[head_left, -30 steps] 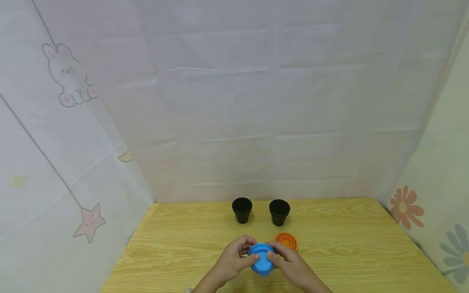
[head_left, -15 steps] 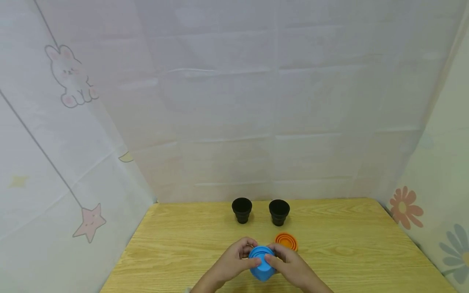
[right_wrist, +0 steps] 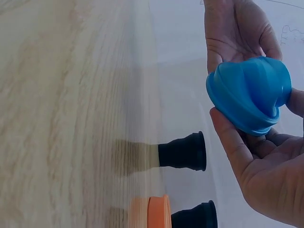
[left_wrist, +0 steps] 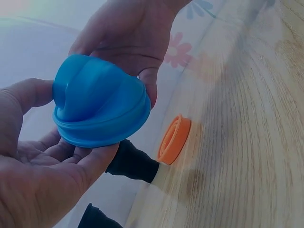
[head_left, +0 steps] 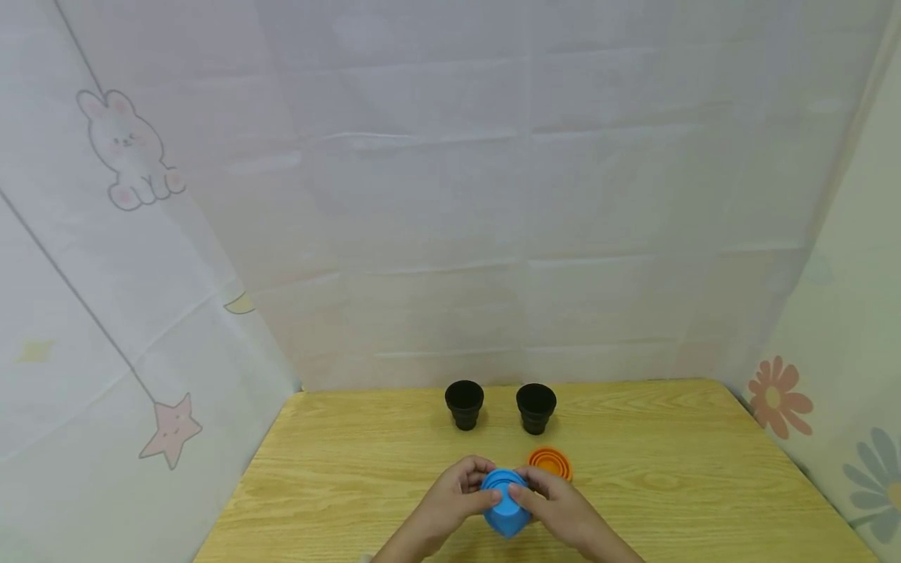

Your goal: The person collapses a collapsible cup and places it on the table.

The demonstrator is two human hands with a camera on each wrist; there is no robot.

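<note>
Both hands hold a blue collapsible cup above the front of the table, its soft wall partly folded and bulging unevenly. My left hand grips the cup's left side, thumb on the base and fingers under the rim, as the left wrist view shows with the blue cup. From the other side my right hand grips it, thumb pressing near the base. An orange collapsible cup, squashed flat into rings, lies on the table just beyond the right hand.
Two black collapsible cups stand upright toward the back of the wooden table: a left black cup and a right black cup. Behind them hangs a pale sheet, with printed side sheets left and right.
The blue cup's wall bulges further toward the person, into a more pointed shape. Both hands keep their hold with slight shifts; the orange and black cups stay put.
</note>
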